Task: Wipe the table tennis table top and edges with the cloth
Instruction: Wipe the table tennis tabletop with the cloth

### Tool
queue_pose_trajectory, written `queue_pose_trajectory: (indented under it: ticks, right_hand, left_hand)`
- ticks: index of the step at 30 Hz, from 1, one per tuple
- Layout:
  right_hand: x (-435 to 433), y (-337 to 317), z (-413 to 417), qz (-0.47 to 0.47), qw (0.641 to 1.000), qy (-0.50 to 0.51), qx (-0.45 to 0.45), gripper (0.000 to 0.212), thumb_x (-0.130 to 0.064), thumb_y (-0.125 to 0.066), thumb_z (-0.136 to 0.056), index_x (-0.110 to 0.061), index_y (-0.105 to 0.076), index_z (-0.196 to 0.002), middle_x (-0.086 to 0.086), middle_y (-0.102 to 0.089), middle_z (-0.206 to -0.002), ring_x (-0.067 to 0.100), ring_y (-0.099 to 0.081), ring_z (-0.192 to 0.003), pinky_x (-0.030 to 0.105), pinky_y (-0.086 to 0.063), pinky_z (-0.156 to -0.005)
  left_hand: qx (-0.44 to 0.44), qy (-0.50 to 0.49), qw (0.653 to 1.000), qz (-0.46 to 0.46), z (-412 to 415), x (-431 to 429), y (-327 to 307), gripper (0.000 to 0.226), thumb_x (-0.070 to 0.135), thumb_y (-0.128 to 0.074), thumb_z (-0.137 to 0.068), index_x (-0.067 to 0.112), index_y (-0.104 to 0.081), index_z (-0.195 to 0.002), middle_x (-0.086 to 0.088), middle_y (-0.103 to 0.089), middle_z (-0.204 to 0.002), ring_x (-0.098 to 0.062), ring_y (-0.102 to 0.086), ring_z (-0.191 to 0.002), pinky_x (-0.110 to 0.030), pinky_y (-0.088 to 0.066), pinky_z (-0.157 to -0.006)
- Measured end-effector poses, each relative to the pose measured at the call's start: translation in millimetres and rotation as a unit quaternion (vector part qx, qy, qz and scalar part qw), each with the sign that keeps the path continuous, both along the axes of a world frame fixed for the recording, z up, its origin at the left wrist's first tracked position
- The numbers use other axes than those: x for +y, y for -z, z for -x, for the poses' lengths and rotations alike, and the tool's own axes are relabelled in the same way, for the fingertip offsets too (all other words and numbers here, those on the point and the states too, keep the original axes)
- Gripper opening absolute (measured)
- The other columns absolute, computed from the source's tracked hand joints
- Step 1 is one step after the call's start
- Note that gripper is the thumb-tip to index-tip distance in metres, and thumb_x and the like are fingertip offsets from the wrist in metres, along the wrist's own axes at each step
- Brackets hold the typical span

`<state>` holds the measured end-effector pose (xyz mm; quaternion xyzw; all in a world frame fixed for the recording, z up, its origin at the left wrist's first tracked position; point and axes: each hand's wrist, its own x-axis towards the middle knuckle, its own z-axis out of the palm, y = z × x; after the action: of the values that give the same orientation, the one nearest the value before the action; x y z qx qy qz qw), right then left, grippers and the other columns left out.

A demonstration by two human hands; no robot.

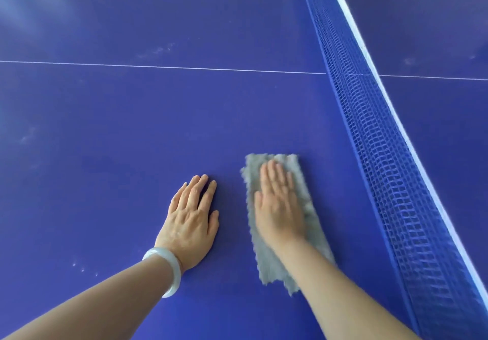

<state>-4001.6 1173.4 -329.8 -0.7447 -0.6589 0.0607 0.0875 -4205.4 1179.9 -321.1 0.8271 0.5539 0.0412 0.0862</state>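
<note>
Blue table tennis table top (132,115) fills the whole view, with a thin white centre line (158,66) across it and the blue net (369,154) with its white top band running down the right side. No edge or corner of the table shows.

The grey cloth (272,265) lies flat on the top as a long strip, on the near side of the centre line and near the net, but not touching it. The right hand (280,207) presses on it with straight fingers, grasping nothing. The left hand (192,218) rests flat on the bare top just beside the cloth, also released. A pale bracelet (169,265) sits on its wrist.

The cloth looks fluffy, soft and light, so it probably bunches easily. A flat palm on its middle seems the best hold for the top, and for the edges I would fold it over and pinch it. Pale dust marks (155,50) lie beyond the line.

I can read no brand, label or writing.
</note>
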Motion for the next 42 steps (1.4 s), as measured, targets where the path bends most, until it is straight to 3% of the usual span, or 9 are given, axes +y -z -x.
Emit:
queue_pose_trajectory:
  ticks: [3,9,14,20,26,30,34,39,42]
  right_hand:
    - [-44.4,-3.7,-11.8,0.013,0.981,-0.196,-0.012,0.057,-0.031,-0.023,-0.105,-0.011,-0.019,-0.158,0.004,-0.012,-0.166,0.015,-0.004,-0.154,0.039,-0.009,-0.124]
    - [21.1,-9.6,-94.0,0.027,0.988,0.146,-0.041,0.06,-0.03,-0.017,-0.104,-0.009,0.001,-0.157,0.006,0.003,-0.166,0.016,0.007,-0.153,0.034,0.005,-0.125]
    - [55.4,-4.7,-101.1,0.042,0.982,0.176,-0.042,0.062,-0.031,-0.019,-0.102,-0.008,0.0,-0.157,0.007,0.001,-0.166,0.017,0.004,-0.154,0.036,0.004,-0.125]
    - [83.7,-0.9,-116.5,0.045,0.983,0.171,-0.051,0.063,-0.032,-0.021,-0.102,-0.01,-0.001,-0.157,0.005,0.0,-0.166,0.017,0.002,-0.154,0.033,0.008,-0.123]
    - [168.6,-6.4,-121.2,0.032,0.98,0.192,-0.035,0.062,-0.029,-0.024,-0.103,-0.009,-0.003,-0.158,0.007,-0.002,-0.167,0.019,0.002,-0.154,0.039,0.002,-0.125]
    - [192.3,-6.6,-55.4,0.002,1.0,-0.02,0.007,0.059,-0.025,-0.03,-0.104,-0.013,-0.012,-0.159,0.0,-0.006,-0.166,0.013,0.001,-0.154,0.032,0.007,-0.124]
    - [168.7,-4.9,-75.0,0.007,0.975,-0.222,-0.015,0.058,-0.035,-0.018,-0.103,-0.017,-0.02,-0.157,-0.005,-0.012,-0.165,0.007,-0.004,-0.153,0.035,-0.004,-0.126]
    - [222.0,-5.8,-169.2,0.028,0.988,0.147,-0.036,0.06,-0.03,-0.024,-0.104,-0.009,-0.01,-0.158,0.009,-0.006,-0.167,0.021,-0.004,-0.154,0.042,-0.004,-0.126]
    - [266.5,-13.1,-139.0,0.023,0.985,0.173,0.016,0.06,-0.024,-0.031,-0.102,-0.015,-0.013,-0.159,0.004,-0.008,-0.167,0.022,-0.006,-0.154,0.045,-0.003,-0.125]
  left_hand:
    - [-0.003,0.0,1.0,0.006,-0.1,0.2,-2.3,0.062,0.037,-0.026,-0.097,0.007,-0.039,-0.15,-0.012,-0.035,-0.156,-0.029,-0.029,-0.147,-0.04,-0.011,-0.121]
    - [-0.01,0.002,1.0,0.011,-2.0,-2.3,-9.5,0.057,0.033,-0.034,-0.094,0.005,-0.053,-0.14,-0.012,-0.05,-0.145,-0.031,-0.046,-0.137,-0.04,-0.021,-0.116]
    - [-0.012,0.024,0.999,-0.038,11.9,46.3,-10.5,0.053,0.033,-0.033,-0.095,0.002,-0.061,-0.128,-0.014,-0.055,-0.133,-0.036,-0.057,-0.122,-0.038,-0.033,-0.11]
    - [0.001,-0.092,0.996,-0.007,7.4,114.6,-2.8,0.077,0.05,-0.001,-0.093,0.01,-0.014,-0.157,-0.011,-0.007,-0.165,-0.024,0.0,-0.153,-0.038,0.003,-0.124]
    - [0.001,-0.109,0.994,-0.02,8.1,119.5,9.5,0.069,0.048,-0.015,-0.098,0.012,-0.03,-0.155,-0.009,-0.023,-0.162,-0.023,-0.014,-0.152,-0.037,0.001,-0.122]
    - [-0.001,-0.114,0.994,-0.001,6.6,120.8,3.3,0.072,0.051,-0.01,-0.095,0.015,-0.025,-0.156,-0.006,-0.017,-0.164,-0.02,-0.006,-0.153,-0.037,0.003,-0.123]
    - [-0.01,-0.118,0.993,-0.001,4.1,120.0,-0.9,0.074,0.052,-0.006,-0.094,0.018,-0.02,-0.158,-0.004,-0.011,-0.165,-0.017,0.0,-0.153,-0.034,0.008,-0.123]
    - [-0.018,-0.122,0.992,-0.006,5.6,118.9,2.7,0.072,0.052,-0.008,-0.095,0.018,-0.02,-0.158,-0.004,-0.011,-0.165,-0.017,0.0,-0.153,-0.033,0.011,-0.122]
    - [-0.018,-0.121,0.992,-0.005,5.2,120.0,3.5,0.07,0.05,-0.014,-0.096,0.016,-0.026,-0.156,-0.005,-0.017,-0.164,-0.019,-0.006,-0.153,-0.034,0.006,-0.122]
